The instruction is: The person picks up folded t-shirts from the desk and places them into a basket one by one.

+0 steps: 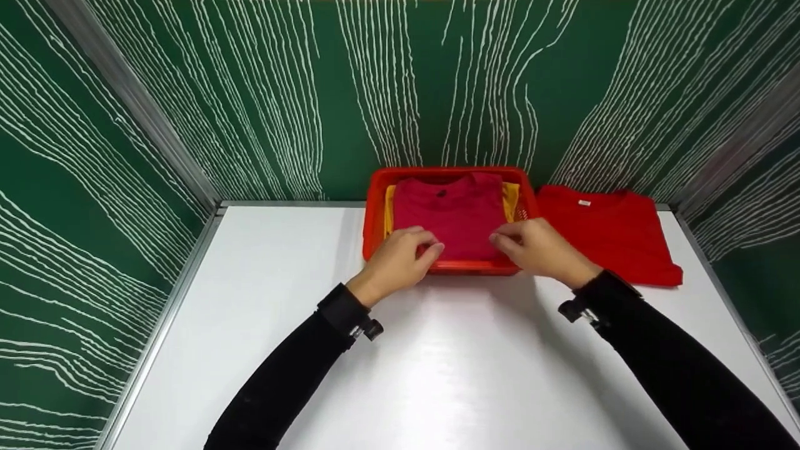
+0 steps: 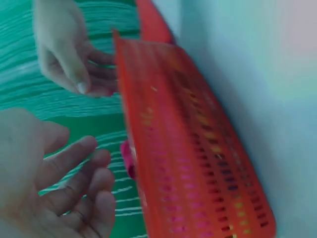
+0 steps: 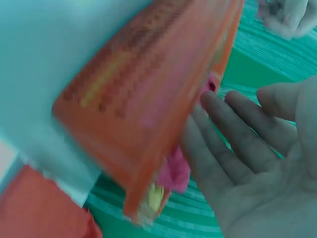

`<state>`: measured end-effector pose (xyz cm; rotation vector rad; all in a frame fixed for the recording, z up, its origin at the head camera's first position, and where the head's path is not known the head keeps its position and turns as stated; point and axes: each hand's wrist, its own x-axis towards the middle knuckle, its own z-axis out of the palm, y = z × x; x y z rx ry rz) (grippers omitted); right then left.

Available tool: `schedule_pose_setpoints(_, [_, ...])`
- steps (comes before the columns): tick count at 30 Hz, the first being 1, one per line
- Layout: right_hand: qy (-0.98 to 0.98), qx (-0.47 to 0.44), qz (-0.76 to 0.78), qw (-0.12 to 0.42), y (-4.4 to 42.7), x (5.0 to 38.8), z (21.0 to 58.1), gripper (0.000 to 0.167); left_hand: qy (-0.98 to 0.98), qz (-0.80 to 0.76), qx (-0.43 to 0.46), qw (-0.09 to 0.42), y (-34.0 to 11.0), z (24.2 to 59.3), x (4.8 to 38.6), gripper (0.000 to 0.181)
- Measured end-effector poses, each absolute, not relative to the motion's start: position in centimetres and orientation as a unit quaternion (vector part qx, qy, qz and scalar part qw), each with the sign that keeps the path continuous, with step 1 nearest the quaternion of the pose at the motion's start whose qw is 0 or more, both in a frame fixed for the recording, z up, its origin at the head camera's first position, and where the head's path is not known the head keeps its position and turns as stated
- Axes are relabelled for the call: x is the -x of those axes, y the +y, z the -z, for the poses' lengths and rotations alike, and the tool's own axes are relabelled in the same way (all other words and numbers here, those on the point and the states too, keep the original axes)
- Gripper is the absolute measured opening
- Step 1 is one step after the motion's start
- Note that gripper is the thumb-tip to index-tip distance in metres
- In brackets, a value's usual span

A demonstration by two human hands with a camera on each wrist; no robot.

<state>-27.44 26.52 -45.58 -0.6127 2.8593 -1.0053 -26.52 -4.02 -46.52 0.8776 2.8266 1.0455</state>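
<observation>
A folded magenta T-shirt [image 1: 447, 219] lies in a red plastic basket [image 1: 475, 269], with yellow cloth [image 1: 511, 199] showing at its sides. My left hand [image 1: 397, 259] hovers at the basket's near left; in the left wrist view its fingers are loosely bent and hold nothing. Over the near right corner is my right hand [image 1: 544, 249], with its fingers extended beside the rim in the right wrist view, also holding nothing. Whether its fingertips touch the shirt or the basket is unclear. To the right of the basket lies a folded red T-shirt [image 1: 619, 240].
The basket stands on a white table [image 1: 281, 275] against its back edge. Green panels [image 1: 350, 94] with white wavy lines rise behind and at both sides. Grey metal rails [image 1: 144, 94] frame the corners.
</observation>
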Motion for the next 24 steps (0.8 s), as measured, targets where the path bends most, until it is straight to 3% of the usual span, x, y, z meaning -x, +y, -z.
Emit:
schedule_pose_setpoints(7, [0.916, 0.116, 0.382, -0.028, 32.1, 26.9, 44.9, 0.030, 0.881, -0.354, -0.313, 0.035, -4.6, 47.9, 23.1, 0.025])
schedule_pose_setpoints(18, [0.954, 0.025, 0.298, 0.026, 39.9, 27.5, 51.1, 0.042, 0.884, -0.334, -0.308, 0.107, -5.7, 54.8, 19.9, 0.025])
schedule_pose_setpoints(24, [0.975, 0.017, 0.216, 0.042, 42.2, 27.8, 53.4, 0.045, 0.879, -0.360, -0.294, 0.106, -6.1, 56.8, 19.4, 0.025])
